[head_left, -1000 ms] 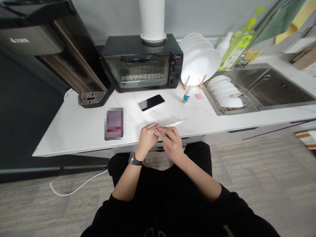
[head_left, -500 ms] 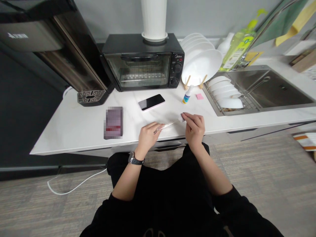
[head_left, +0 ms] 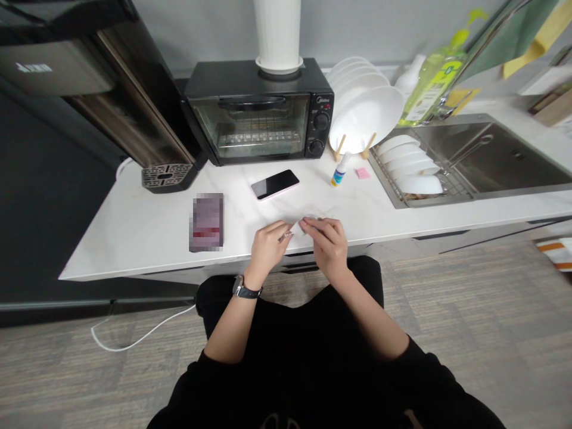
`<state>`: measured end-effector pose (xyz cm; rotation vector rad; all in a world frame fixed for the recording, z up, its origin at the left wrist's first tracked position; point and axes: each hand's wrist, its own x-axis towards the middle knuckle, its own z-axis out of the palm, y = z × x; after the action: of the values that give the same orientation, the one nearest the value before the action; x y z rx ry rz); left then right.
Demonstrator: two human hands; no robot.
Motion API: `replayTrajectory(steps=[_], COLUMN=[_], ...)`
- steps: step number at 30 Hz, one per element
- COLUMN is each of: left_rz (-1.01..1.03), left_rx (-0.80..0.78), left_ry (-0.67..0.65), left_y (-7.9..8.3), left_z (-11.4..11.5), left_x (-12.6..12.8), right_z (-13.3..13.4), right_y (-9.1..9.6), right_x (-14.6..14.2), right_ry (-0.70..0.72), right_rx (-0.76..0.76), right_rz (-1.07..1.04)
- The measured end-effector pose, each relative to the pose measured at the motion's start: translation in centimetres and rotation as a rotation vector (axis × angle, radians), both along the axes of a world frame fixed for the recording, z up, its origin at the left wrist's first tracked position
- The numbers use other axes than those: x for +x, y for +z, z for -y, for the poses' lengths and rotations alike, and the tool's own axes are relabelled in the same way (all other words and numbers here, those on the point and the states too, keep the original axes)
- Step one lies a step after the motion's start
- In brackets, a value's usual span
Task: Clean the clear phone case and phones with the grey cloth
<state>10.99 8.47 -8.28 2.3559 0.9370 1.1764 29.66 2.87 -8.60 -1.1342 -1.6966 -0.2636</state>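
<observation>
Left hand (head_left: 268,244), with a black-strapped wristwatch (head_left: 245,290) at its wrist: I see thumb and fingers pinched together on a thin, shiny, slender object (head_left: 285,237), a short stretch of which shows right at the fingertips, near the front edge of the white, faintly veined countertop (head_left: 134,232). Right hand (head_left: 329,244): thumb and fingers closed on a soft white piece of tissue or cloth (head_left: 300,228), between the hands and beside the object. I judge that the left grip steadies the object against the right hand's pressure; from my remote feed I cannot tell whether it runs on inside the white piece.
</observation>
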Motion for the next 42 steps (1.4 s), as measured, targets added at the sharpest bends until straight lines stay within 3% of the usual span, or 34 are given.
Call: replayTrajectory(steps=[3, 6, 10, 14, 17, 21, 25, 28, 31, 38, 42], left_rz=[0.026, 0.039, 0.026, 0.031, 0.052, 0.010, 0.051, 0.056, 0.041, -0.001, -0.011], left_rx=[-0.009, -0.009, -0.006, 0.009, 0.014, -0.007, -0.026, -0.024, -0.032, -0.025, -0.017], left_ry=[-0.026, -0.018, -0.014, 0.027, 0.029, 0.009, -0.035, -0.032, -0.025, 0.043, 0.035], left_y=[0.0, -0.2, -0.2, -0.3, -0.3, -0.1, 0.1, 0.1, 0.2, -0.1, -0.2], left_z=[0.0, -0.1, -0.2, -0.3, -0.2, -0.2, -0.1, -0.2, -0.1, -0.2, -0.2], left_x=[0.1, 0.2, 0.2, 0.1, -0.1, -0.2, 0.0, 0.1, 0.1, -0.1, -0.2], right_z=[-1.0, -1.6, -1.1, 0.0, 0.3, -0.2, -1.0, -1.1, -0.9, 0.2, 0.2], right_y=[0.3, 0.5, 0.4, 0.0, -0.2, -0.1, 0.2, 0.3, 0.3, -0.1, -0.4], right_x=[3.5, 4.8, 2.0, -2.7, -3.8, -0.7, 4.1, 5.7, 4.6, -2.1, -2.2], right_ry=[-0.123, -0.165, -0.134, 0.018, 0.088, 0.062, -0.088, -0.140, -0.138, 0.039, 0.072], right_rx=[0.032, 0.056, 0.022, -0.034, 0.013, 0.055, 0.068, 0.062, 0.068, 0.016, 0.037], right_rz=[-0.016, -0.011, -0.021, -0.023, -0.002, 0.026, 0.028, 0.045, 0.036, 0.026, 0.037])
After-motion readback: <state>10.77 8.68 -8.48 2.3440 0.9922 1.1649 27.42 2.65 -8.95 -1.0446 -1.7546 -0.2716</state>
